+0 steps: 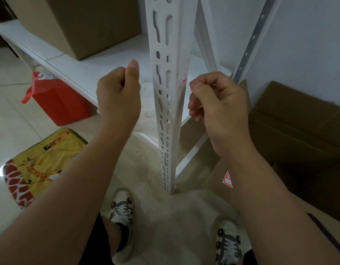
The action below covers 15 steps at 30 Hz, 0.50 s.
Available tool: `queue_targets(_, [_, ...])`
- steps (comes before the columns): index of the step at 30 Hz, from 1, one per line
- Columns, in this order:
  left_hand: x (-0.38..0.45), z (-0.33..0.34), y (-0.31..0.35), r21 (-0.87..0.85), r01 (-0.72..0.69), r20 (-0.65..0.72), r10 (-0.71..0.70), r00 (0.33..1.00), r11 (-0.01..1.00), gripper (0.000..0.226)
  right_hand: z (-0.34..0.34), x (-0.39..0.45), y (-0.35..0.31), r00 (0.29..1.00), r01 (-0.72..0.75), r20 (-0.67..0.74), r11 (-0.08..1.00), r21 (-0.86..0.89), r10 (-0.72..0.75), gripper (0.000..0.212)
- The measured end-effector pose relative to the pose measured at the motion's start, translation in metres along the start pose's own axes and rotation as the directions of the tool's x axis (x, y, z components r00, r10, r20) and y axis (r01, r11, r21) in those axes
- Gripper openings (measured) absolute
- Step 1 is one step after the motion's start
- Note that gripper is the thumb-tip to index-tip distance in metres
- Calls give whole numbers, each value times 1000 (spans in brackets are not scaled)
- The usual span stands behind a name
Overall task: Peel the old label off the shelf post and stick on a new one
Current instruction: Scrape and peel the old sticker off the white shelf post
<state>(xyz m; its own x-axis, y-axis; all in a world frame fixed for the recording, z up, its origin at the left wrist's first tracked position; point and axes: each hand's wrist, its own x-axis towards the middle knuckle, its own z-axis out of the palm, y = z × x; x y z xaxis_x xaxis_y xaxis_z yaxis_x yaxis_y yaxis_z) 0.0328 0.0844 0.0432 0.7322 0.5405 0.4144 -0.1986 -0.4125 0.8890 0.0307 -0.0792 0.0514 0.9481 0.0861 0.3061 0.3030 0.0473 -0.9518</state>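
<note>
Surroundings: cardboard box point(84, 22) on white shelf point(84, 71); red bag point(58, 100) and giraffe-print mat point(40, 165) on floor at left; flattened cartons point(291, 134) at right, one bearing a red-bordered sticker point(227, 179). Shelf post point(168, 104): white, slotted, long axis vertical, running from top of view to floor between the hands. Old label point(184, 80): red remnant on post's right edge, just beside right hand point(219, 104), whose fingers are curled; whether they pinch anything cannot be told. Left hand point(119, 92): fisted, thumb raised, holding nothing, left of post, apart from it.
</note>
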Motion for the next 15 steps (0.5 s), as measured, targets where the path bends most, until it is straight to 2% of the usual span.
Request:
queue_targets(3, [16,9,-18,49,133,84,-137,987,990,28,6,-1,3,1000,26,-17,1000,11,-26,11])
queue_targets(6, [27,17,-36,121,163,152,-181,972,979,11,10,-1,6,996,92,15,993,-80,-91,15])
queue_targets(8, [33,20,-45,187,178,182,-212,960,966,9,11,0,7,994,112,27,987,-116,-110,14])
queue_targets(10, [38,23,-52,254,192,184,-242,953,948,21,10,1,7,994,107,38,987,-120,-104,15])
queue_targets(12, [40,25,-57,261,264,171,-314,934,929,32,9,1,7,994,100,52,989,-108,-95,15])
queue_targets(15, [42,30,-68,302,297,180,-360,915,906,21,8,3,7,991,121,75,985,-125,-112,14])
